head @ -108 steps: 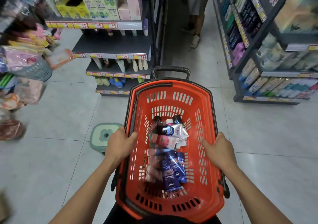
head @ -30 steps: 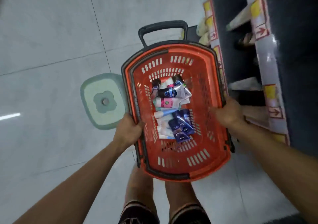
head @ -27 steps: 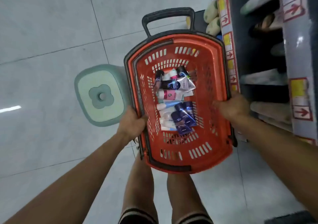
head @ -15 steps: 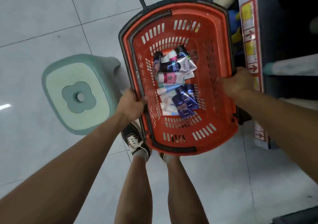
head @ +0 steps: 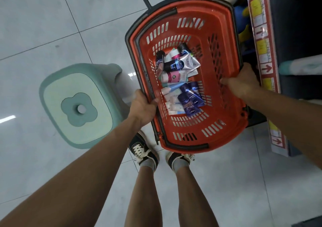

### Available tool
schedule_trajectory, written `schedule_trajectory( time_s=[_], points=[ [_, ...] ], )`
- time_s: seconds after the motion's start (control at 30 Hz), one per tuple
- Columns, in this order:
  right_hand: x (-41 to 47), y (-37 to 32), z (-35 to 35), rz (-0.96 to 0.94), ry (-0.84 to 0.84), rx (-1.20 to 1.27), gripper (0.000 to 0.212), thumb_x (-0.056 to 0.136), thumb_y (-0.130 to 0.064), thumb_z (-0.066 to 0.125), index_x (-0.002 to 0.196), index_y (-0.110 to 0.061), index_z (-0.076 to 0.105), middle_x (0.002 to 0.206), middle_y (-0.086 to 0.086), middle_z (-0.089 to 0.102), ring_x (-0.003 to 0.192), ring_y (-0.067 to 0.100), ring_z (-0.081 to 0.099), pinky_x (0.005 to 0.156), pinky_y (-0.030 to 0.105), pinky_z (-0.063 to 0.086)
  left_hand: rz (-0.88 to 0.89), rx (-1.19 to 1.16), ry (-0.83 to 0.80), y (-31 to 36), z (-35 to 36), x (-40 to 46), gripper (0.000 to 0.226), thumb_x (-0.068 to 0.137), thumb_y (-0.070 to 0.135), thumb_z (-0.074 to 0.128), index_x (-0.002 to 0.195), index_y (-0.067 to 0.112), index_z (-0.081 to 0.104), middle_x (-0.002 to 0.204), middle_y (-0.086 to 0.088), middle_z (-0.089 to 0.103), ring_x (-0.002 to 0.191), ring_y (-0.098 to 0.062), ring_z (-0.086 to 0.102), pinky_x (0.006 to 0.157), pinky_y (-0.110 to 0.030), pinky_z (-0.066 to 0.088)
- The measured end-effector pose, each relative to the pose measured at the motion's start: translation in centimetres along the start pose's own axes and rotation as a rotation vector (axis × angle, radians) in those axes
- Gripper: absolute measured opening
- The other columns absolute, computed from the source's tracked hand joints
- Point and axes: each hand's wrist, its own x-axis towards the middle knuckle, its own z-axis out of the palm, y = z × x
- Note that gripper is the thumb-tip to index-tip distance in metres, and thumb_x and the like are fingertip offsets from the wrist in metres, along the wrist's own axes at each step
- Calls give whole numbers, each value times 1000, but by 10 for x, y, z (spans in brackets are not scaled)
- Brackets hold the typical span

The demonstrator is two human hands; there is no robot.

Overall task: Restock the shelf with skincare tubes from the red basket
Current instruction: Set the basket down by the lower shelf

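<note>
The red basket [head: 224, 127] sits in the centre-right of the frame, held by both rims: the left hand [head: 142, 107] grips its left edge with the thumb hooked inside, and the right hand [head: 241, 83] grips the right edge. The skincare tubes [head: 179, 82] lie piled along the basket floor, the pile's long axis running from upper to lower frame, slightly nearer the left hand. The shelf [head: 261, 40] runs down the right edge, just beside the basket, so the right hand is closer to it.
</note>
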Motion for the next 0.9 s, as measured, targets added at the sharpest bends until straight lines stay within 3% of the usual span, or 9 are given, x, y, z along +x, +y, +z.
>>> schedule_trajectory(
  time_s=[0.1,0.17,0.23,0.37,0.47,0.6,0.7,0.8,0.9],
  points=[
    [-6,-10,1,37,-34,-160,103,89,-37,74,162,-11,6,158,20,31,138,39,41,111,50,43,-30,39,48,-1,0,-6,39,100,30,68,125,24,39,97,17,59,79,-1,60,48,-8,46],
    [-18,-17,0,37,-31,-233,105,90,-39,70,163,-11,-1,160,22,24,142,41,34,114,51,39,-57,120,70,2,-4,-16,47,101,35,65,135,20,38,94,13,58,80,-7,64,60,-19,54],
    [-36,-23,-4,8,-26,-261,98,90,-40,68,161,-11,8,155,22,29,139,42,37,113,52,39,-83,210,63,7,-10,-31,62,101,40,61,149,16,31,100,4,62,89,-21,67,78,-37,57],
    [-86,-36,-20,-24,-73,-271,79,91,-44,65,152,-8,30,143,20,42,127,40,49,106,53,45,-103,297,4,28,-24,-76,61,101,46,54,150,17,34,125,-8,67,102,-26,67,91,-45,58],
    [-128,-51,-36,-90,-174,-324,61,92,-41,63,142,-9,48,136,16,53,119,38,58,102,51,50,-39,364,-6,54,-38,-115,49,102,45,51,142,19,44,133,-4,65,100,-20,62,84,-36,52],
    [-189,-76,-59,-202,-261,-327,25,94,-33,61,105,-12,67,107,13,68,93,33,67,88,45,58,65,386,-6,95,-55,-178,35,99,54,47,120,26,46,109,4,69,74,-3,55,60,-22,38],
    [-235,-96,-80,-279,-255,-365,22,92,-32,63,98,-11,67,99,12,67,89,32,66,83,45,59,117,396,14,122,-70,-225,42,101,54,46,127,21,51,113,0,72,76,-6,55,59,-21,34],
    [-277,-110,-104,-339,-248,-387,23,92,-32,61,99,-10,66,97,12,66,88,31,66,82,44,59,152,371,67,144,-86,-272,43,97,56,47,121,21,56,117,-3,72,81,-11,54,57,-19,31],
    [-318,-119,-130,-397,-247,-420,24,92,-30,57,86,-8,62,93,15,67,85,32,66,77,42,59,160,370,112,160,-105,-320,59,86,55,41,126,15,58,115,-5,71,92,-20,61,68,-28,40]
  ],
)
